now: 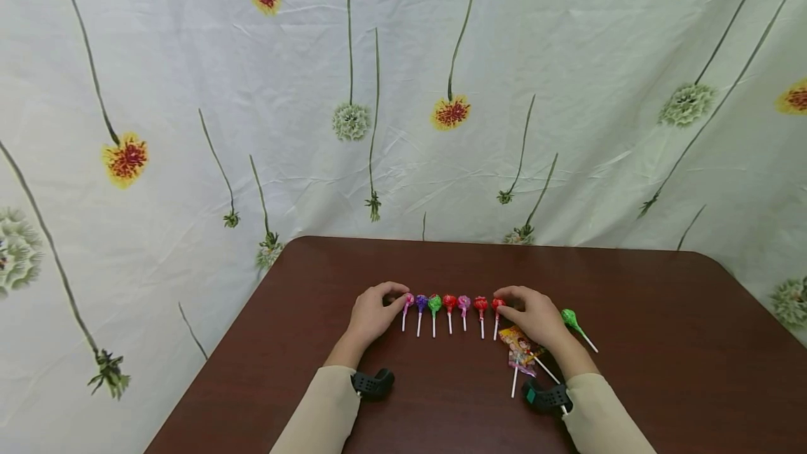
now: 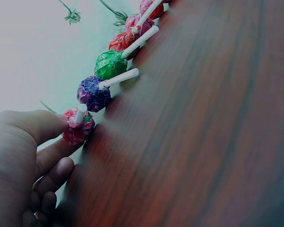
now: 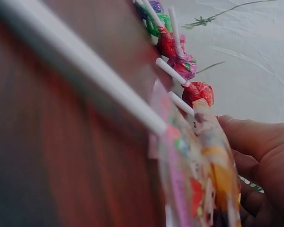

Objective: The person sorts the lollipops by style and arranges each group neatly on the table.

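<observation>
Several wrapped lollipops stand in a row across the dark table, sticks toward me. My left hand (image 1: pixel 370 315) pinches the pink lollipop (image 2: pixel 76 127) at the left end by its head, between thumb and forefinger. Beside it lie a purple lollipop (image 1: pixel 421 303), a green one (image 1: pixel 434 304), a red one (image 1: pixel 450 302), a pink one (image 1: pixel 464 303) and another red one (image 1: pixel 480 304). At the right end, my right hand (image 1: pixel 534 314) has thumb and forefinger at the head of a red lollipop (image 1: pixel 497 305); in the right wrist view wrappers hide that contact.
Flat-wrapped lollipops, one in an orange-yellow wrapper (image 1: pixel 513 336) and one in a purplish wrapper (image 1: pixel 522 363), lie below my right hand. A green lollipop (image 1: pixel 570 317) lies right of that hand. The brown table (image 1: pixel 441 405) meets a flowered white cloth (image 1: pixel 403 90) behind.
</observation>
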{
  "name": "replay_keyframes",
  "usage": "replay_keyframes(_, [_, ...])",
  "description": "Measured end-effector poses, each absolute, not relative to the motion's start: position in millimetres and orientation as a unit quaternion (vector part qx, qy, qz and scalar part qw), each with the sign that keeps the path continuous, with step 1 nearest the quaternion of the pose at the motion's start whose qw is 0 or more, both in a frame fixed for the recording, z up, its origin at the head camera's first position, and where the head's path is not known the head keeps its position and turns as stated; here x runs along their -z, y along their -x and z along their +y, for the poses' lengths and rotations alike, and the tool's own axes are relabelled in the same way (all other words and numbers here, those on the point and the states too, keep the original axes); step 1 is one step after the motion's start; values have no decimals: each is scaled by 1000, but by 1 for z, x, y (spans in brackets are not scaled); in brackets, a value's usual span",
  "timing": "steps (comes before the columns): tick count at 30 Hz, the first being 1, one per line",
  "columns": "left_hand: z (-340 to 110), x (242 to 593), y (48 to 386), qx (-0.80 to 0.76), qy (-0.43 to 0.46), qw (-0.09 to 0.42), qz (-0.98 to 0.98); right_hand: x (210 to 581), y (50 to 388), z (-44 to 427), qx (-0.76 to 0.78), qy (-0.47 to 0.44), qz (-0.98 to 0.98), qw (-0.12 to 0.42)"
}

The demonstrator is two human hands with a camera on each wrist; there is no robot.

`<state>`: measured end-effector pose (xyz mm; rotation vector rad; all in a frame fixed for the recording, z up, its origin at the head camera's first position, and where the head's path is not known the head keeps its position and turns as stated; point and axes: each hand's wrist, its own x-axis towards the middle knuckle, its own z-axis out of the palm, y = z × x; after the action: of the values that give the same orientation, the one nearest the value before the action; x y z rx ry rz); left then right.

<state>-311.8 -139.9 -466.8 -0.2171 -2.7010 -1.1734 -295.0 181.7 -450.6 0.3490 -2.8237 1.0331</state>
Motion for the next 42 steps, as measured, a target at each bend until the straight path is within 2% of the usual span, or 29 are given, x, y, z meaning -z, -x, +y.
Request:
replay_keyframes(15, [-140, 467, 312, 399, 71, 90, -910, 436, 291, 190, -360, -124, -922, 75])
replay_keyframes(26, [-140, 467, 312, 397, 71, 91, -911, 416, 286, 214, -377, -111, -915, 89])
replay_keyframes(36, [-140, 467, 312, 398, 71, 92, -910, 411, 284, 228, -371, -106, -919, 83])
replay_keyframes(42, [-140, 466, 312, 396, 71, 90, -911, 412, 283, 234, -353, -98, -929, 62])
